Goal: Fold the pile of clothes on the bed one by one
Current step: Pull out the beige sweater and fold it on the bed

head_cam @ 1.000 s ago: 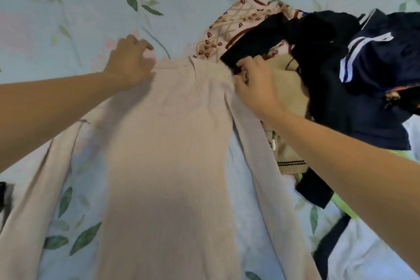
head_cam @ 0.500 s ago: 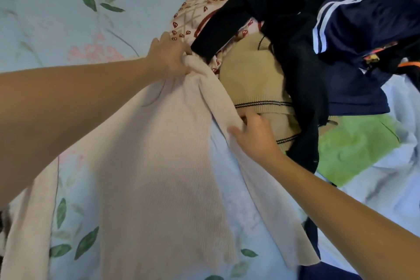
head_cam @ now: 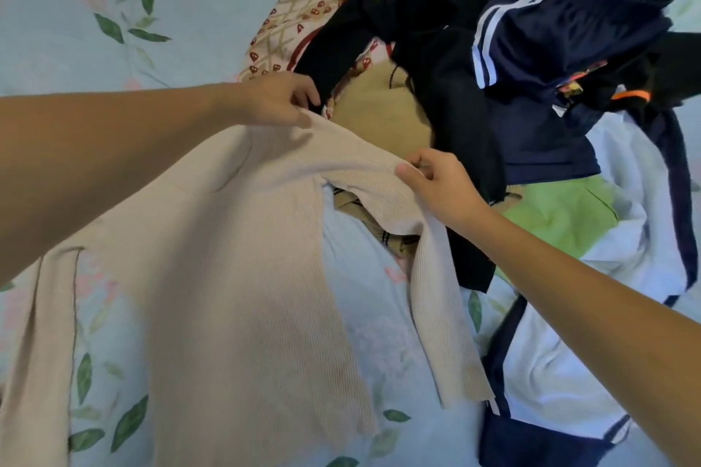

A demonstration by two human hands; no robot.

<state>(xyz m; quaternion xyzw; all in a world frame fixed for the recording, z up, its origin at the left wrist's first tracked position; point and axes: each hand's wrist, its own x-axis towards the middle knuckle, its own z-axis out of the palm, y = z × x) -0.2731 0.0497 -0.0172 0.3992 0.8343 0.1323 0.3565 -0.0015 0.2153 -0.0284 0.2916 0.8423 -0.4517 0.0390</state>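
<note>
The top edge of a pale pink ribbed knit sweater (head_cam: 235, 277) is pinched in the grip of the left hand (head_cam: 275, 100), thumb and curled fingers closed on the fabric near the neckline. The shoulder of the same sweater is pinched in the grip of the right hand (head_cam: 440, 186), thumb and forefinger closed on a raised fold where the sleeve begins. Both bare forearms are stretched forward, the left entering from the left edge, the right from the lower right corner.

Between the two hands the fabric is lifted slightly off the bed. The sweater's body is spread toward the near edge of the bed, on a light blue bedsheet printed with green leaves and pink flowers (head_cam: 113, 11). One sleeve hangs below the right hand; the other lies along the left side.

Beyond the hands, toward the far right of the bed, a pile of clothes is heaped: a cream garment patterned with red motifs (head_cam: 292, 26), a tan knit garment (head_cam: 379, 117), a black garment (head_cam: 447, 87), a navy jacket with white stripes (head_cam: 550, 30), a lime green piece (head_cam: 561, 216) and a white and navy garment (head_cam: 569, 372).
</note>
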